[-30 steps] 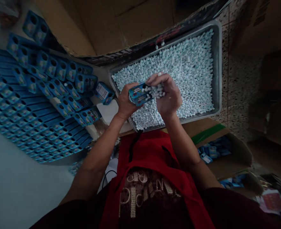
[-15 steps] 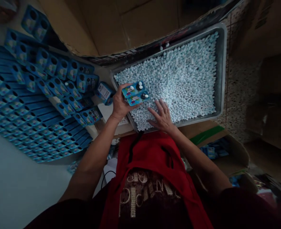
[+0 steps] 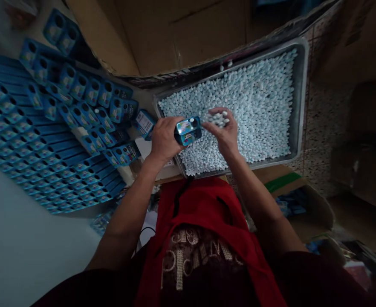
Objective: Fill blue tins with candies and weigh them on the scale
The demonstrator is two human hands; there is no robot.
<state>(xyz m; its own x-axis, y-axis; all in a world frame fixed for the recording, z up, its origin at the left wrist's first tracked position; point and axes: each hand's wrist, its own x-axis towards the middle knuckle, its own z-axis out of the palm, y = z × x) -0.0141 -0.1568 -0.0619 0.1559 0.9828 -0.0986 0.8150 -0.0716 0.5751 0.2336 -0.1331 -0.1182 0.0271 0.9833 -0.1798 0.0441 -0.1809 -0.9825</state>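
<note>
My left hand is wrapped round two blue boxes with round dark holes in their tops, held over the left end of a metal tray. A white pellet lies on top of the upper box. Small white and pale blue pellets fill the tray. My right hand is cupped round a heap of pellets, just right of the boxes and above the tray. Its fingertips come close to the box openings.
Rows of blue boxes stand at the left, with looser ones beside them. A large cardboard box lies beyond the tray. At the lower right, an open carton holds blue packs. A red apron hangs in front.
My right hand has risen from the pellets in the tray with a heap in it and turned toward the boxes. The two boxes are tilted differently, and fewer pellets show on them.
</note>
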